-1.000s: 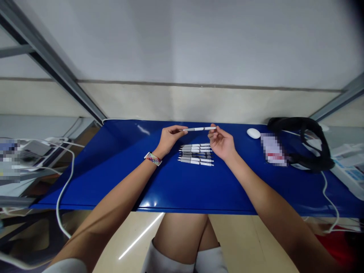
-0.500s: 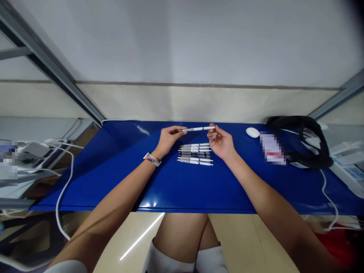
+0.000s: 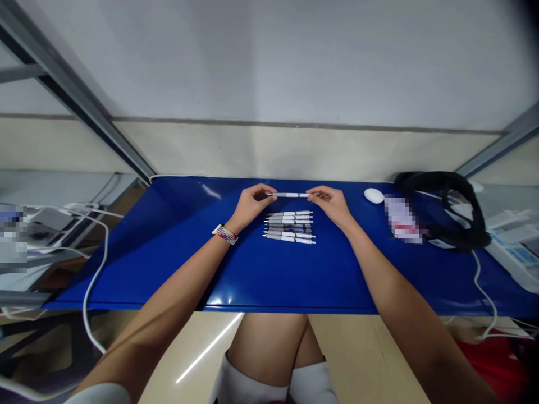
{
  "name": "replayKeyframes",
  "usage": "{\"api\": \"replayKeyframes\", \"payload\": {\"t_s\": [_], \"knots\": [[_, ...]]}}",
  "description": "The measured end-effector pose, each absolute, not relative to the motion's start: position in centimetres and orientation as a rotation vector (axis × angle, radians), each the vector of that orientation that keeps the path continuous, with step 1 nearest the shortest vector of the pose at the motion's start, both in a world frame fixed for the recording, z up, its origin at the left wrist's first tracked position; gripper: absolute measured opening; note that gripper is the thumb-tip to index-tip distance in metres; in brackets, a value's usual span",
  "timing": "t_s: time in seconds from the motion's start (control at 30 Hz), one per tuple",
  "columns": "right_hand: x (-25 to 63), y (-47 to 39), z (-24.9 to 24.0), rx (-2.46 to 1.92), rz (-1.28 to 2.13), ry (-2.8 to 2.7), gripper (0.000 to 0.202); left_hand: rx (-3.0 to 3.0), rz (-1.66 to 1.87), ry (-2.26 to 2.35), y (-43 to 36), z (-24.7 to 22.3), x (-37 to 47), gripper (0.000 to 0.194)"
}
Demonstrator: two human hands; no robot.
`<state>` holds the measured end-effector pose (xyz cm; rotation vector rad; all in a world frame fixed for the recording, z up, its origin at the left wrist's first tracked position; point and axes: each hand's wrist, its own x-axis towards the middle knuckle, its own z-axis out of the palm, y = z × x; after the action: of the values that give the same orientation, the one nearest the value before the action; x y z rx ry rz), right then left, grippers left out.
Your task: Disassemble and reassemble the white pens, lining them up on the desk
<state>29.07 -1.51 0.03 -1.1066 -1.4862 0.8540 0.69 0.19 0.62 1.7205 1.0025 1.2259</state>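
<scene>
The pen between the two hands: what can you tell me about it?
The pen is slim, grey at left, white at right, with a small dark mark; it looks plastic. It runs left to right, roughly level, beyond the row of pens. The grip of the left hand holds its pointed end, that of the right hand the other.

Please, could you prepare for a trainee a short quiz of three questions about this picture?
1. What do the left hand and the right hand hold together?
2. True or false: the colourful band is worn on the left wrist.
3. The white oval object lies: A) left of the left hand; B) between the hands; C) right of the right hand.

Key: 1. A white-and-grey pen. 2. True. 3. C.
</scene>
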Motion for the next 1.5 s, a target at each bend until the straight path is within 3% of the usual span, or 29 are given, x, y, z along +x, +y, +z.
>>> {"api": "replayKeyframes", "payload": {"t_s": [0.27, 0.93, 1.07, 1.27, 1.5], "knots": [[30.3, -1.6, -0.4, -1.19, 0.549, -1.888, 0.011, 2.111, 1.027, 1.085, -0.1, 0.7, 0.6, 0.021], [30.2, -2.3, 0.0, -1.175, 0.522, -1.984, 0.01, 2.273, 0.904, 0.987, 0.2, 0.3, 0.8, 0.013], [29.4, -2.8, 0.1, -1.193, 0.562, -1.893, 0.009, 2.196, 0.96, 1.045, -0.5, 0.5, 1.3, 0.016], [26.4, -3.7, 0.1, -1.143, 0.901, -1.35, 0.017, 1.818, 1.114, 1.114, -1.4, 0.1, 2.4, 0.023], [25.6, -6.2, 0.4, -1.226, 0.886, -1.353, 0.026, 1.533, 1.148, 1.007, -1.2, 0.5, 3.0, 0.019]]}}
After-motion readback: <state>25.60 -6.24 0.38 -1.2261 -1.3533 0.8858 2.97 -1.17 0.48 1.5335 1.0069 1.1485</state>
